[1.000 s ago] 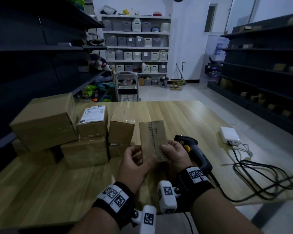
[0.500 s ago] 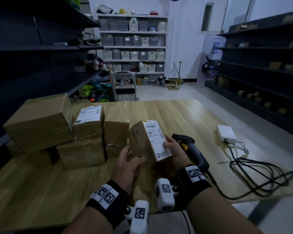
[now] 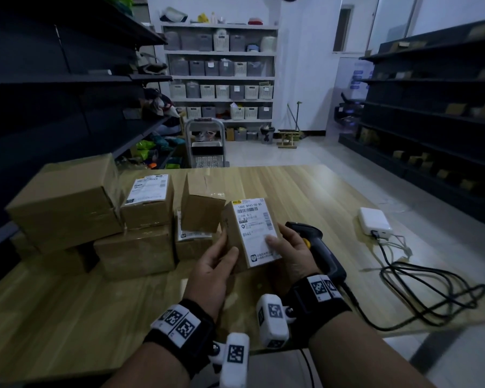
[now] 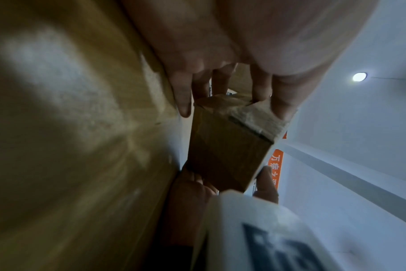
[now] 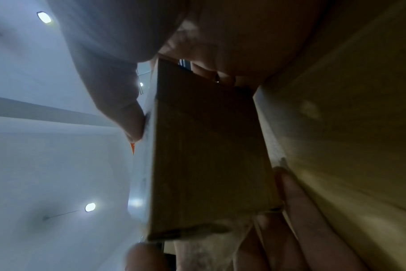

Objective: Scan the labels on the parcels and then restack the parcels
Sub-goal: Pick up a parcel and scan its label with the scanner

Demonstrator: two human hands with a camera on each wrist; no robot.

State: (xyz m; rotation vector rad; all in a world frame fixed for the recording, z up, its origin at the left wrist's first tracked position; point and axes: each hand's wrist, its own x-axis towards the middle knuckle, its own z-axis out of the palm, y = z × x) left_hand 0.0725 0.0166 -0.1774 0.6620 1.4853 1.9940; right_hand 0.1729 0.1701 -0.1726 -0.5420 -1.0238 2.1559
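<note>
A small cardboard parcel (image 3: 251,233) is held above the table in both hands, its white shipping label (image 3: 256,228) facing up toward me. My left hand (image 3: 217,264) grips its left side, thumb on the near corner. My right hand (image 3: 287,247) grips its right side, thumb lying on the label. The wrist views show the parcel's brown underside (image 4: 225,154) (image 5: 209,155) with fingers curled beneath it. A black handheld scanner (image 3: 317,245) with a yellow trigger lies on the table just right of my right hand. Several stacked parcels (image 3: 140,219) stand at the left.
The wooden table (image 3: 291,191) carries a white power adapter (image 3: 374,221) and a coiled black cable (image 3: 431,292) at the right. Dark shelving (image 3: 431,107) lines both sides, with a step stool (image 3: 206,144) beyond the far edge.
Both hands have turned the parcel so its white label now faces up; a second ago a plain brown face showed. The head view also tilted slightly.
</note>
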